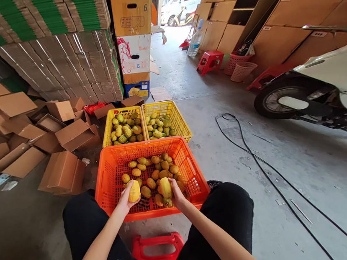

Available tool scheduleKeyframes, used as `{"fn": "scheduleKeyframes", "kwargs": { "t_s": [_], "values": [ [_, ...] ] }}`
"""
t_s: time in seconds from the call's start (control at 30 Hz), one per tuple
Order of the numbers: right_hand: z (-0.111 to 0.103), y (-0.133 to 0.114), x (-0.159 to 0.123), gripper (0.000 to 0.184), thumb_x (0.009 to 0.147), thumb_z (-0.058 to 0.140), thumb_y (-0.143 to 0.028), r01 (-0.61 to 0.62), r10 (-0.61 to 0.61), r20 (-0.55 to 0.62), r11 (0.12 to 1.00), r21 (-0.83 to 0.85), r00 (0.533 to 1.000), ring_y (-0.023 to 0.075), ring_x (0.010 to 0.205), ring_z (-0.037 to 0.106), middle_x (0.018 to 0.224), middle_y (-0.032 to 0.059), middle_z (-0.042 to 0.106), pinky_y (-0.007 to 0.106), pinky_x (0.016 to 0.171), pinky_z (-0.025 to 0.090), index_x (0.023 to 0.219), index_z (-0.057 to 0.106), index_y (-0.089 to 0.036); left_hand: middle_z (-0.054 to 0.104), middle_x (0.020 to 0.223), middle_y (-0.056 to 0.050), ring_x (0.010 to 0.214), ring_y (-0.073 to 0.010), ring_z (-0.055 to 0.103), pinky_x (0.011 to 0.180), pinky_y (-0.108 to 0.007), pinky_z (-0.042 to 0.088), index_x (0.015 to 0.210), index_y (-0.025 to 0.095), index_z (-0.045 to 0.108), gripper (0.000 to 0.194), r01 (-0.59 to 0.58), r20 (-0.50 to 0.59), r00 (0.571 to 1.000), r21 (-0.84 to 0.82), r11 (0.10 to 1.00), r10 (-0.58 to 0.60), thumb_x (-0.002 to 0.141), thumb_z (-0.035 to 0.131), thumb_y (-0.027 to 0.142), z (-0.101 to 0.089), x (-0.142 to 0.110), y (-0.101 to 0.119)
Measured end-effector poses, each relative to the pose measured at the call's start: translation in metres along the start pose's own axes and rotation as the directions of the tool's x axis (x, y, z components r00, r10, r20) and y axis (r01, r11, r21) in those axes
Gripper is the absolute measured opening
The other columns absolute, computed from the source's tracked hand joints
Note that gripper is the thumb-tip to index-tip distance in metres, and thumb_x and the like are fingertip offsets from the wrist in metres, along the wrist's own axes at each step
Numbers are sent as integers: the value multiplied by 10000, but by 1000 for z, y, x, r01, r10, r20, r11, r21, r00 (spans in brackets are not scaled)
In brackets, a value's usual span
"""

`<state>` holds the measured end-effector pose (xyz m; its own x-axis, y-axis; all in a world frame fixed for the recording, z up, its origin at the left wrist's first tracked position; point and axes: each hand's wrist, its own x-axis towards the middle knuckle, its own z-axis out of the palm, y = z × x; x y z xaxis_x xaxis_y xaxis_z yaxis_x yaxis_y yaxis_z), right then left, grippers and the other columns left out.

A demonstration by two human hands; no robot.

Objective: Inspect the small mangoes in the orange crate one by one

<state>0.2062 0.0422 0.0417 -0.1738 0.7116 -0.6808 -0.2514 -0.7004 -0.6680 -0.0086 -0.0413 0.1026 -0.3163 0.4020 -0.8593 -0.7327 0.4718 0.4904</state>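
Two hands: left and right, each closed round one yellow fruit, the left fruit and the right fruit
Orange crate: beneath both, holding more fruit
Yellow crates: just beyond, side by side

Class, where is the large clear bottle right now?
In the head view, the bottle is on the floor right of top centre, just beyond a red stool, beside stacked brown boxes.

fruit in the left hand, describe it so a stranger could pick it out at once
Look to the orange crate between the knees. Over its near left part, the left hand holds the fruit, more evenly yellow than the green-tinged one in the right hand.
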Motion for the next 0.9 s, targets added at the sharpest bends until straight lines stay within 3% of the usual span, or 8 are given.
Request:
{"fn": "scheduleKeyframes", "kwargs": {
  "t_s": [0.17, 0.33, 0.5, 0.6, 0.7, 0.8, 0.9],
  "values": [
    [8, -11, -10, 369, 873, 804, -607, -87, 90, -32, 993, 78, 995, 345, 895, 820, 747, 62, 767, 384, 709, 650, 930, 686, -262, 783, 832, -101, 630, -186, 764, 570, -256, 653, 1132, 115, 731, 191, 48, 32, 998, 52, 998, -50, 1127, 717, 306, 5, -9, -1],
    [8, -14, -18, 544, 705, 995, -557, -31, 32, -32, 999, 13, 999, 297, 874, 817, 901, 39, 818, 340, 675, 629, 1060, 723, -248, 773, 870, -75, 657, -169, 745, 626, -266, 671, 1142, 135, 723, 194, 42, -10, 999, -18, 999, -42, 1136, 706, 327, 6, -11, 1],
    [4, -7, -16, 611, 641, 1041, -507, 4, -8, -52, 998, -69, 999, 277, 873, 801, 929, 33, 812, 320, 676, 631, 1076, 696, -250, 787, 918, -78, 702, -171, 750, 684, -283, 687, 1210, 135, 739, 229, 17, 10, 1000, -49, 999, -17, 1152, 671, 346, 5, -7, 1],
    [4, -6, -15, 518, 708, 996, -485, -3, -1, -52, 998, -65, 999, 255, 888, 799, 930, 31, 802, 293, 685, 628, 1047, 692, -238, 792, 928, -67, 690, -185, 763, 678, -296, 680, 1335, 157, 744, 273, -37, 40, 998, -36, 999, 38, 1143, 658, 330, 0, 3, -4],
    [6, -10, -17, 390, 851, 885, -530, -92, 93, 36, 995, -25, 995, 265, 899, 827, 915, 59, 804, 286, 674, 624, 1017, 702, -228, 814, 942, -78, 706, -221, 797, 686, -324, 678, 1449, 177, 726, 377, -64, 93, 993, -65, 996, 70, 1141, 619, 367, -5, 12, -10],
    [9, -14, -19, 358, 956, 766, -581, -186, 186, 94, 983, -3, 978, 302, 918, 850, 889, 104, 807, 319, 688, 651, 969, 695, -230, 810, 883, -106, 699, -251, 801, 665, -332, 665, 1403, 101, 738, 425, -15, 110, 994, -57, 998, 21, 1134, 616, 406, -5, 13, -11],
    [11, -15, -18, 379, 1029, 664, -610, -213, 211, 56, 976, 32, 976, 311, 881, 847, 830, 104, 795, 336, 664, 657, 948, 675, -241, 793, 828, -96, 679, -243, 794, 611, -303, 638, 1304, 90, 754, 394, 0, 133, 991, -22, 1000, 3, 1147, 622, 427, -3, 7, -9]
  ]
}}
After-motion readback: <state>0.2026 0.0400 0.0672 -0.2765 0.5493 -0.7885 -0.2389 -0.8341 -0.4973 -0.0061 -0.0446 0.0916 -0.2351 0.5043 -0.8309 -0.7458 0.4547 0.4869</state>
